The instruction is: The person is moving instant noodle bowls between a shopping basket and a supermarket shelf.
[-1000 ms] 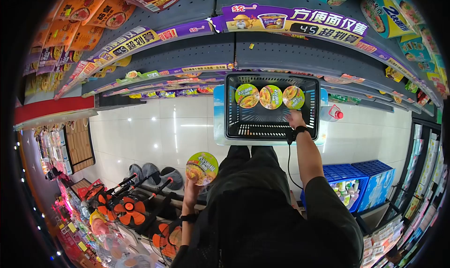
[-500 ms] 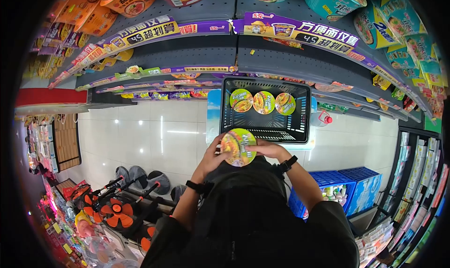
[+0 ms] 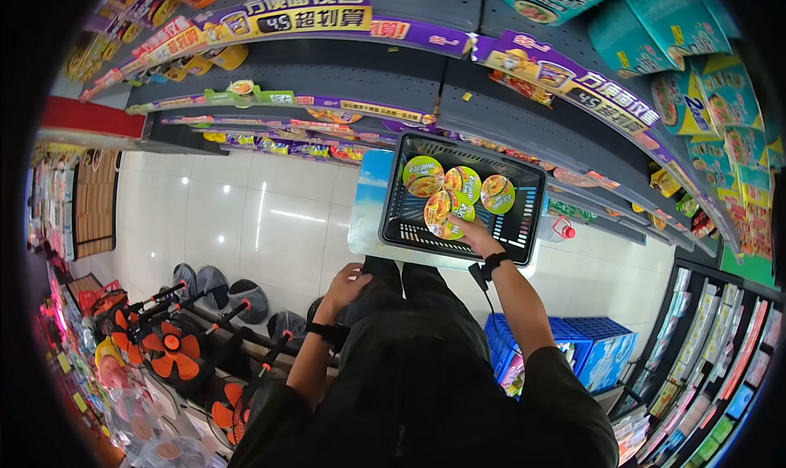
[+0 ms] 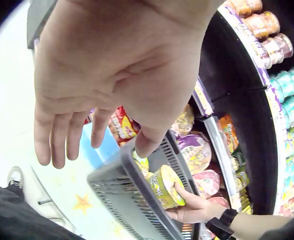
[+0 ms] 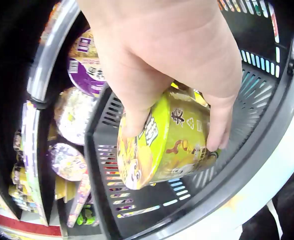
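My right hand [image 3: 475, 232] grips a green instant noodle cup [image 5: 179, 137] inside the black shopping basket [image 3: 536, 214], thumb over the lid and fingers round the side. The cup is tilted in the right wrist view. Three more green-lidded noodle cups stand along the basket's far side: the left cup [image 3: 423, 176], the middle cup [image 3: 465, 181] and the right cup [image 3: 497, 194]. The held cup overlaps the middle one in the head view. My left hand [image 3: 347, 288] holds nothing and hangs by my leg, its fingers loosely extended in the left wrist view.
The basket rests on a blue and white stand [image 3: 368, 198] against the noodle shelves [image 3: 360, 75]. A bottle with a red cap [image 3: 565, 229] stands right of it. Fans with orange blades [image 3: 172, 349] are at the left, blue crates [image 3: 585, 345] at the right.
The noodle cup went from my left hand, through both hands at my waist, into the basket in my right hand. My left hand has let go and dropped back left.
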The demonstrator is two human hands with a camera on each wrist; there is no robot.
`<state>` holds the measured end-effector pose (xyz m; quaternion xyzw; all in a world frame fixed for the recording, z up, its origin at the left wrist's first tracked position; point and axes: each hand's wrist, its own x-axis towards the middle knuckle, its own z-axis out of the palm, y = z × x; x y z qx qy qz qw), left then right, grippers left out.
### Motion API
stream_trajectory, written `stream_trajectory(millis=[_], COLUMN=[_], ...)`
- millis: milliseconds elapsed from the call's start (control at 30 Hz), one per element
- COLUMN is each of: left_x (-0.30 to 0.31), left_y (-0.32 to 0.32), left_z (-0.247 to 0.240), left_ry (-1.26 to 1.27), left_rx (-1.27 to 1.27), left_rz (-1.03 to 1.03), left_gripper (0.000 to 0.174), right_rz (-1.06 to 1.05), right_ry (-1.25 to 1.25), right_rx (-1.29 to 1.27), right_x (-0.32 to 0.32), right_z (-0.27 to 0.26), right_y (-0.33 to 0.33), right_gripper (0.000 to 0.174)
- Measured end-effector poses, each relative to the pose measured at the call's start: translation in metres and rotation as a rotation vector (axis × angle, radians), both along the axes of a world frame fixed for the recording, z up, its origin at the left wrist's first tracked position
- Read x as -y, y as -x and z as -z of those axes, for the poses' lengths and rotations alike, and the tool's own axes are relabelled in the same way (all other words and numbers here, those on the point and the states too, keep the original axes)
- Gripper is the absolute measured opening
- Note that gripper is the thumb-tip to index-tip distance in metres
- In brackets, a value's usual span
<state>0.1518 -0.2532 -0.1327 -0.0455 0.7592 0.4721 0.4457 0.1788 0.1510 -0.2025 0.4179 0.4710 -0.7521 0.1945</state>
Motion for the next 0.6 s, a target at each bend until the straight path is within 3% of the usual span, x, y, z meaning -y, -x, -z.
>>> stream_trajectory(millis=[67,167,267,333,367,433,500,600], left_x=[0.030,0.070,0.095,0.105,0.106,0.107,0.102,0.102], left_y=[-0.020,-0.046,-0.071,-0.085,-0.089,-0.100,-0.107,-0.114], left_z=[0.012,0.019,0.007,0.004,0.001,-0.011,-0.022,-0.025], left_ry=[0.077,0.151,0.175,0.167,0.141,0.177,0.294,0.322], left_rx=[0.042,0.051,-0.032,-0.013,0.011,-0.011,-0.022,-0.069], left_rz=[-0.092,-0.061,-0.046,-0.103,-0.148,-0.160,-0.094,-0.036], left_gripper=[0.059,0.059,0.053,0.053,0.053,0.054,0.054,0.055], right_rz=[-0.066,-0.181,-0.182,-0.153,-0.157,-0.593,-0.618,-0.646], right_ry=[0.080,0.168,0.021,-0.207,-0.200,-0.926,-1.012,-1.103], right_rx=[-0.028,-0.019,0.056,0.205,0.192,0.206,0.181,0.205], right_x=[0.000,0.006,0.013,0.018,0.018,0.024,0.024,0.029], right_z=[0.004,0.028,0.064,0.068,0.075,0.083,0.085,0.099], right_y=[0.003,0.004,0.002,0.008,0.009,0.007,0.007,0.014], right_gripper=[0.056,0.054,0.054,0.067,0.067,0.082,0.088,0.081])
